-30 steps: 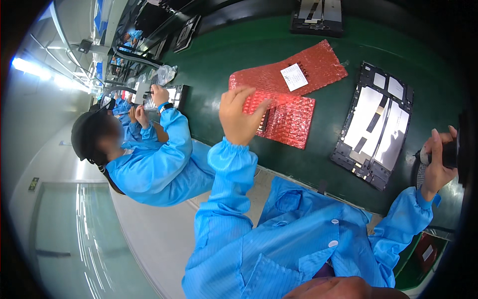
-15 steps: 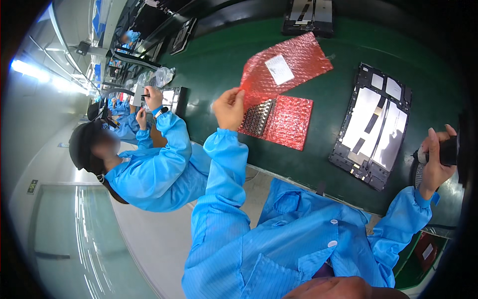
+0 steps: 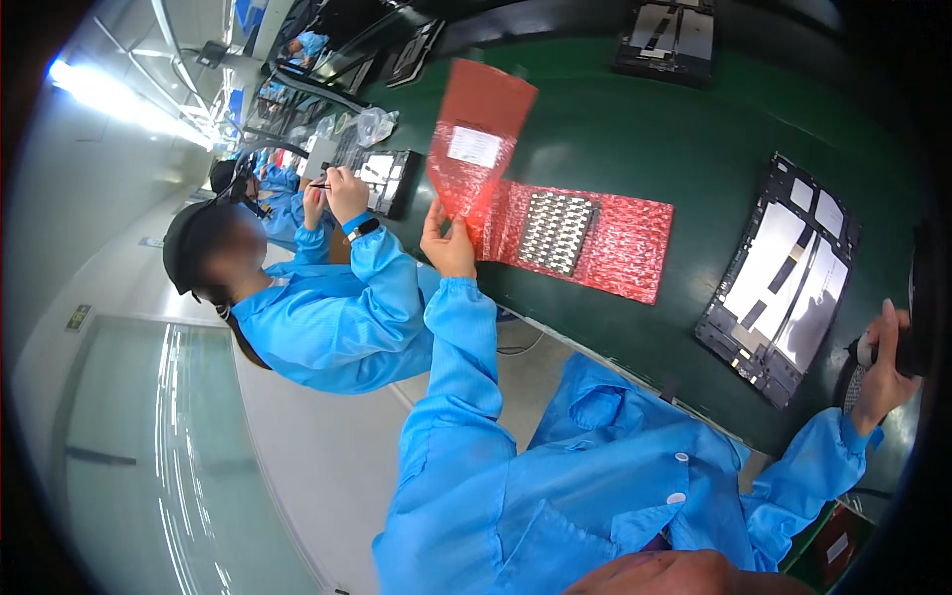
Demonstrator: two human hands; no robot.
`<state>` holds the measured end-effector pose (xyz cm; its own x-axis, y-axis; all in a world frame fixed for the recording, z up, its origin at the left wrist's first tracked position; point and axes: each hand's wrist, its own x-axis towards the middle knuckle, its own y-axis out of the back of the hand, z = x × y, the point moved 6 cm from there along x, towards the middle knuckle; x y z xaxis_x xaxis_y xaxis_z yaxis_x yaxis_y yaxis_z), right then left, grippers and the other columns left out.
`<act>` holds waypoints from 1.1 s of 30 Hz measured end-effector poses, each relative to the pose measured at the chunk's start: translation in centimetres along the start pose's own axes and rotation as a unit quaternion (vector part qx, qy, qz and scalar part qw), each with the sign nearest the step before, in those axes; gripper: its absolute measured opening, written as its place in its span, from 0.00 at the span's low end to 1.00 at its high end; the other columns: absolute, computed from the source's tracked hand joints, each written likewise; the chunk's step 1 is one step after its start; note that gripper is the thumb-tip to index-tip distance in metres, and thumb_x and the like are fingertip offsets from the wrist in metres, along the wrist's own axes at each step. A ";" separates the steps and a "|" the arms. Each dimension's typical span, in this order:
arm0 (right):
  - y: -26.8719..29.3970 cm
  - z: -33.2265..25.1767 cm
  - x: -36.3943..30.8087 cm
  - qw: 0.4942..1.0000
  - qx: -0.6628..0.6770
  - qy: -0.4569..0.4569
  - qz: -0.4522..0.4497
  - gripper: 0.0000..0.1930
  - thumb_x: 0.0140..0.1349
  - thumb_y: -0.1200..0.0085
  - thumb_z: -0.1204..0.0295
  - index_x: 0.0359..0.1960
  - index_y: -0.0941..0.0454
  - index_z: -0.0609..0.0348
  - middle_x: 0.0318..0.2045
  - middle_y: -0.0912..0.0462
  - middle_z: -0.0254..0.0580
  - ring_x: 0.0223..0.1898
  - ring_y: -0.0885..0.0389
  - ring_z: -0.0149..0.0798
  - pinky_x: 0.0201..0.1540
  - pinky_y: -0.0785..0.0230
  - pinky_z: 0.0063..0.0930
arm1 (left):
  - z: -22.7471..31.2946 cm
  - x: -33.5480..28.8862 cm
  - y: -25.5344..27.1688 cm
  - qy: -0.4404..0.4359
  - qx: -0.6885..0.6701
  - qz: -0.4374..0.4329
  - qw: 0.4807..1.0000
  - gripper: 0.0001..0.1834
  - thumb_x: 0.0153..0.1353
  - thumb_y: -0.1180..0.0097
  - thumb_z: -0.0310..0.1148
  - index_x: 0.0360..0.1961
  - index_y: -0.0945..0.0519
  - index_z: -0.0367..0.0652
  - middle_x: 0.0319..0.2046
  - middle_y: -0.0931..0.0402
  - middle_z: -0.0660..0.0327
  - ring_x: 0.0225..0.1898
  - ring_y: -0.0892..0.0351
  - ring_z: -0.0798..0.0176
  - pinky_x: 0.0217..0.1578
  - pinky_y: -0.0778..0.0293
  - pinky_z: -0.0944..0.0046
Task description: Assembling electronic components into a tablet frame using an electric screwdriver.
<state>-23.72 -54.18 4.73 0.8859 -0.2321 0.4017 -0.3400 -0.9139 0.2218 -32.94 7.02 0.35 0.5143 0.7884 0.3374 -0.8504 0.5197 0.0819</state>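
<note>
My left hand (image 3: 451, 241) is closed on the edge of a red bubble-wrap bag (image 3: 635, 260), pinching its raised flap. That flap bears a white label (image 3: 474, 147) and stands up to the left. On the spread part of the bag lies a flat sheet of small silvery pieces in rows (image 3: 555, 233). At the far right my right hand (image 3: 885, 375) has its fingers around a dark object (image 3: 910, 342), whose kind the picture's rim hides. A black-framed device panel with white plates (image 3: 778, 283) lies on the green tabletop between the bag and my right hand.
Another device panel (image 3: 666, 38) lies at the back. To the left, a co-worker in blue (image 3: 327, 307) works on a similar panel (image 3: 387, 178), near crumpled clear plastic (image 3: 375, 126). The table's front edge (image 3: 615, 362) runs before me. A green bin (image 3: 828, 545) stands lower right.
The flap has swung up and left in my left hand, uncovering more of the silvery pieces. The whole view has shifted. My right hand stays by the dark object.
</note>
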 end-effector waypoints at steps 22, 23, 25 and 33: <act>-0.6 0.1 0.0 0.999 -0.014 0.042 0.016 0.05 0.58 0.44 0.73 0.26 0.24 0.59 0.18 0.29 0.34 0.21 0.31 0.26 0.26 0.42 0.17 | 8.5 3.5 -8.4 -0.231 0.534 -0.202 0.788 0.28 0.54 0.44 0.44 0.51 0.28 0.37 0.60 0.43 0.43 0.62 0.47 0.40 0.57 0.49 0.37; -0.5 0.2 0.0 0.999 -0.014 0.042 0.016 0.05 0.58 0.45 0.73 0.26 0.24 0.59 0.18 0.29 0.34 0.21 0.31 0.26 0.26 0.42 0.18 | 8.8 4.6 -9.7 -0.233 0.533 -0.203 0.788 0.28 0.54 0.44 0.44 0.51 0.28 0.37 0.60 0.43 0.43 0.62 0.47 0.40 0.57 0.49 0.37; -0.5 0.2 0.1 0.999 -0.003 0.040 0.019 0.05 0.58 0.45 0.72 0.26 0.24 0.59 0.18 0.29 0.34 0.21 0.31 0.26 0.26 0.42 0.17 | 9.6 6.8 -12.4 -0.271 0.518 -0.224 0.780 0.35 0.56 0.50 0.53 0.57 0.35 0.38 0.64 0.51 0.45 0.66 0.57 0.42 0.57 0.58 0.30; -0.1 -0.1 0.1 0.997 -0.025 0.035 0.064 0.10 0.57 0.44 0.73 0.40 0.25 0.62 0.20 0.28 0.33 0.20 0.31 0.25 0.26 0.40 0.18 | 6.8 13.1 -21.8 -0.265 0.527 -0.186 0.785 0.50 0.54 0.66 0.69 0.63 0.46 0.35 0.66 0.59 0.48 0.68 0.65 0.46 0.60 0.64 0.33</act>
<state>-23.65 -54.09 4.80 0.8105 -0.3203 0.4903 -0.4655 -0.8604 0.2075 -8.45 3.76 9.37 0.8687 0.2538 0.4253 -0.4138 -0.0999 0.9049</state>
